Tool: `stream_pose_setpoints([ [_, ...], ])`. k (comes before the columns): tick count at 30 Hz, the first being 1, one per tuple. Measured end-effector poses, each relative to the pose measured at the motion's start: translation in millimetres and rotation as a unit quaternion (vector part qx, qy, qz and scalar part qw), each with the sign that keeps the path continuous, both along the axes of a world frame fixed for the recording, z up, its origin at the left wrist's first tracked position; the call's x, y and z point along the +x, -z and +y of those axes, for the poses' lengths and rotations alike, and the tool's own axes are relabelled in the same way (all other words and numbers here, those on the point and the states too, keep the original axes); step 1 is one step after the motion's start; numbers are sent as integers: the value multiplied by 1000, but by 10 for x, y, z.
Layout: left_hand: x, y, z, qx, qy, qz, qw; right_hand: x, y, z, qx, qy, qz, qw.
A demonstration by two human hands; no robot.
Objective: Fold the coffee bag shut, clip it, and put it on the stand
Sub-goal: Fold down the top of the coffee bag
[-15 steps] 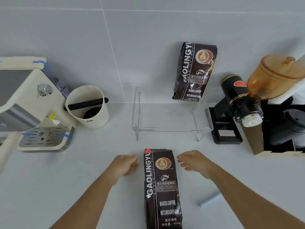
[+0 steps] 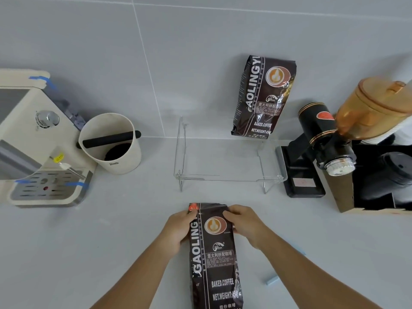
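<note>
- A dark brown foil coffee bag with white lettering [image 2: 214,255] lies flat on the pale grey counter [image 2: 111,241], its top end pointing toward the wall.
- The left hand [image 2: 178,230] clasps the bag's upper left edge, fingers closed on it.
- The right hand [image 2: 245,224] clasps the upper right edge, fingers curled over the top corner.
- A clear acrylic stand [image 2: 227,177] sits just beyond the bag.
- A second matching bag [image 2: 264,97] stands upright at the stand's back right.
- A pale blue clip [image 2: 272,281] lies on the counter beneath the right forearm.
</note>
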State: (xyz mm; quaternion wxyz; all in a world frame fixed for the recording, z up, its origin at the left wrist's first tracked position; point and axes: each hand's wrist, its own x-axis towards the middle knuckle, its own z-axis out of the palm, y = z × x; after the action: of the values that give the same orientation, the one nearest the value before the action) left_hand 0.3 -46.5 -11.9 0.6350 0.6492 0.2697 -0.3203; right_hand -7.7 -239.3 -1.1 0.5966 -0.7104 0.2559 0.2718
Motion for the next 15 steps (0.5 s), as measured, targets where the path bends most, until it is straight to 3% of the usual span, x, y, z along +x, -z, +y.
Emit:
stream_pose_setpoints([
  [15,-358,-571,-5,-91,-69,-58,992,-430,-613,33,-11,10,-130,991],
])
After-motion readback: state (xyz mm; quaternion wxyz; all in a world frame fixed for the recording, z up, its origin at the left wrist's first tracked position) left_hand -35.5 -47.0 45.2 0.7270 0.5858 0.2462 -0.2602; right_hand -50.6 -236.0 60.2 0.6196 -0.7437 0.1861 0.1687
